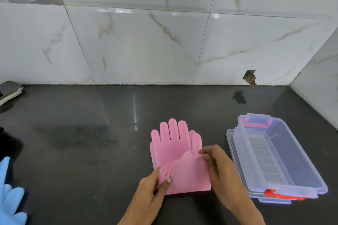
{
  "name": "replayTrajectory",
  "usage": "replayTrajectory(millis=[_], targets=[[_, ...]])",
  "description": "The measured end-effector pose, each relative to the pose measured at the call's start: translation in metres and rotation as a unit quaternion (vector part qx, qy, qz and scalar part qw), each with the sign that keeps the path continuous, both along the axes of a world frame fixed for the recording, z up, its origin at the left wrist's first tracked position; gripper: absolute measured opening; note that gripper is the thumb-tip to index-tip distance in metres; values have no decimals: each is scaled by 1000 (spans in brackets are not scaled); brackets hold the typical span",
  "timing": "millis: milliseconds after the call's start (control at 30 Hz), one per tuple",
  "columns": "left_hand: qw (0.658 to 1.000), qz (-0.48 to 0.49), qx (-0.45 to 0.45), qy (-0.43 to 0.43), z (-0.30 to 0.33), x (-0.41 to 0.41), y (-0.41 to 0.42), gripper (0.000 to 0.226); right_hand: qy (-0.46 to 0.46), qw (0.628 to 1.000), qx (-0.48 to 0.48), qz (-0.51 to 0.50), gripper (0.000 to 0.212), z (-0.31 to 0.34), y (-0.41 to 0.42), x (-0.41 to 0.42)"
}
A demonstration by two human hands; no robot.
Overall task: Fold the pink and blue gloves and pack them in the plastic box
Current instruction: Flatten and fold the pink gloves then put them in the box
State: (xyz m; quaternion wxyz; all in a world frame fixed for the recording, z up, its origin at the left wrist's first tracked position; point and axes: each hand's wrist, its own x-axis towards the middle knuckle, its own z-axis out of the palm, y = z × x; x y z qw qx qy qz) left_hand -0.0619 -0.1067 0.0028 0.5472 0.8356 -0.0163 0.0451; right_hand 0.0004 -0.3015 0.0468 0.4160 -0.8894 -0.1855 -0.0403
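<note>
Pink gloves flat on tabletop, fingers pointing away, long axis toward wall. Left hand and right hand each pinch cuff edge, folding it up. Box just right, nearer right hand. Blue gloves far left.

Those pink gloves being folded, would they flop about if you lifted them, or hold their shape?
Probably floppy: the pink gloves bend over in a soft curve where the left hand and right hand pinch the cuff edge. Likely rubbery and a bit grippy, judging by the dotted palm texture. They look thin, so probably light.
</note>
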Motion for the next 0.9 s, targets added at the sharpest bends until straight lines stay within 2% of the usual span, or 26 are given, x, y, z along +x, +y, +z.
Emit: replayTrajectory(millis=[67, 200, 300, 400, 467, 567, 600, 733, 800, 833, 900], targets=[[999, -1, -44, 22, 5, 17, 0, 26, 24, 999, 22, -8, 29, -1, 5, 24], [998, 20, -34, 56, 3, 51, 3, 27, 57, 997, 44, 6, 35, -7, 18, 65], [993, 52, -43, 94, 3, 69, 3, 27, 42, 998, 38, 15, 32, -16, 22, 83], [992, 89, -33, 88, 3, 81, 7, 29, 23, 999, 24, 20, 33, -20, 24, 98], [990, 119, 2, 73, 4, 88, 10, 27, 37, 999, 14, 29, 31, -20, 25, 107], [969, 167, 183, 17, 5, 97, 13, 28, 65, 997, 0, 39, 26, -20, 27, 120], [961, 174, 215, 2, 6, 101, 14, 28, 73, 997, -8, 38, 24, -19, 27, 123], [955, 177, 240, -1, 1, 116, 18, 28, 52, 996, -76, -6, 14, -22, 27, 134], [944, 199, 263, 25, 0, 119, 15, 28, 79, 995, -61, -20, 11, -23, 32, 135], [938, 220, 264, 42, 1, 118, 12, 30, 94, 994, -56, -32, 14, -24, 34, 135], [924, 273, 252, 90, 5, 112, 7, 44, 127, 986, -70, -80, 36, -25, 31, 132]])
